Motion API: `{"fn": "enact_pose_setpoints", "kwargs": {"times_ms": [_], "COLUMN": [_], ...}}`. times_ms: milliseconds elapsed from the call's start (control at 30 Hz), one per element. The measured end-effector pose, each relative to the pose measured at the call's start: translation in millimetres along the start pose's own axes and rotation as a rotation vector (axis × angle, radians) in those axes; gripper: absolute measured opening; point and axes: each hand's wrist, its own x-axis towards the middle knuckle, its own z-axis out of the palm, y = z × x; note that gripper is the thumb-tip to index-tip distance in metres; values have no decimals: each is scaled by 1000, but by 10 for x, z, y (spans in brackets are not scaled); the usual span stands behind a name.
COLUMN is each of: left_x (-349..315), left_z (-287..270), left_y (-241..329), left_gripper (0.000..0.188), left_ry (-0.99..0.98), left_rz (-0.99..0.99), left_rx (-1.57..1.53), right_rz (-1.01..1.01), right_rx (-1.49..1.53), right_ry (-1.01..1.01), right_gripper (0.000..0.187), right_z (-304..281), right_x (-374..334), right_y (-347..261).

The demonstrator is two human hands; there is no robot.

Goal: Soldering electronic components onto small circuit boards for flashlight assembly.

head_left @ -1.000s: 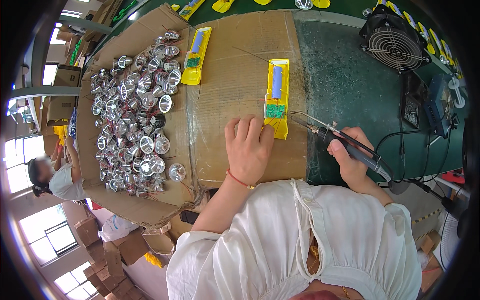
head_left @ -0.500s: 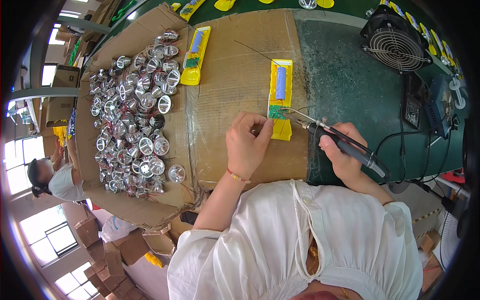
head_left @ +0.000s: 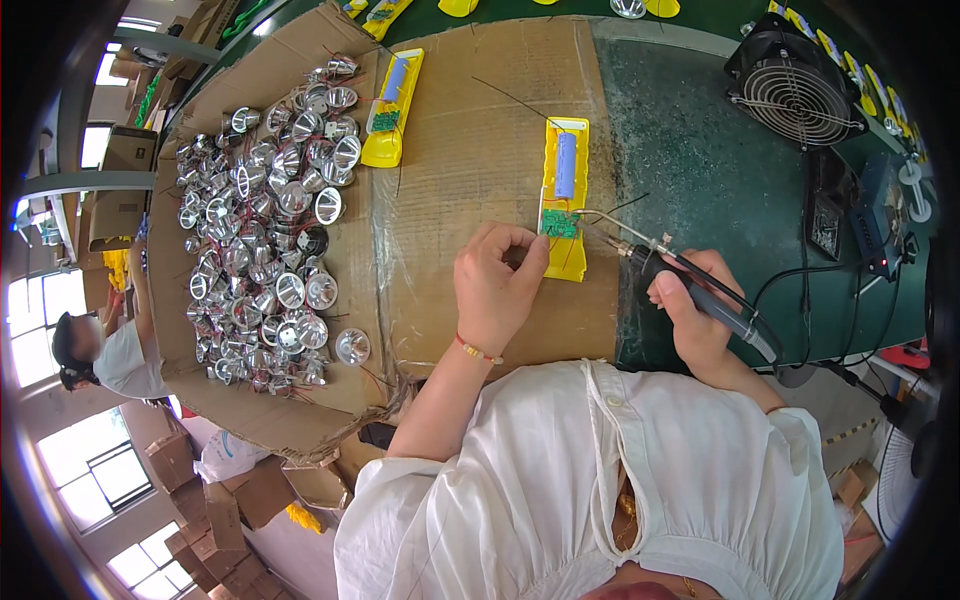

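Observation:
A yellow plastic housing (head_left: 569, 265) lies on the cardboard, holding a blue cylindrical battery cell (head_left: 565, 165) and a small green circuit board (head_left: 559, 223). In my right hand (head_left: 697, 305) is a soldering iron (head_left: 692, 291), gripped by its dark handle. Its tip and a thin curved metal tube (head_left: 612, 221) point at the board's right edge; contact cannot be made out. My left hand (head_left: 503, 278) is closed at the housing's left edge, thumb and forefinger pinched beside the board. Whatever they pinch is hidden. Thin dark wires stick out of the housing.
A cardboard box (head_left: 270, 435) full of shiny reflector cups (head_left: 265, 250) stands at left, one loose cup (head_left: 352, 347) nearby. Another yellow housing (head_left: 382, 152) lies beyond. At right are a fan (head_left: 795, 100), a blue soldering station (head_left: 878, 215) and cables. Another person (head_left: 125, 360) works at far left.
The soldering iron and my right hand have shifted slightly to the right, and the tip has drawn from over the board toward its right edge. My left hand stays nearly in place.

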Motion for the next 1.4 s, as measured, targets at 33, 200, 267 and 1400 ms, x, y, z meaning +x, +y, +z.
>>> {"fn": "enact_pose_setpoints", "kwargs": {"times_ms": [33, 200, 267, 1400], "left_x": [-1, 3, 7, 2936], "left_z": [0, 10, -3, 788], "left_y": [-8, -37, -23, 602], "left_gripper": [11, 10, 10, 56], "left_ry": [-2, 7, 10, -282], "left_rz": [-3, 6, 1, 491], "left_rx": [-1, 15, 43, 582], "right_rz": [-7, -121, -184, 86], "right_rx": [-11, -54, -72, -35], "right_ry": [3, -97, -94, 299], "right_gripper": [18, 19, 20, 17], "right_z": [-25, -172, -242, -626], "right_x": [-10, -6, 1, 258], "right_y": [-6, -51, -73, 370]}}
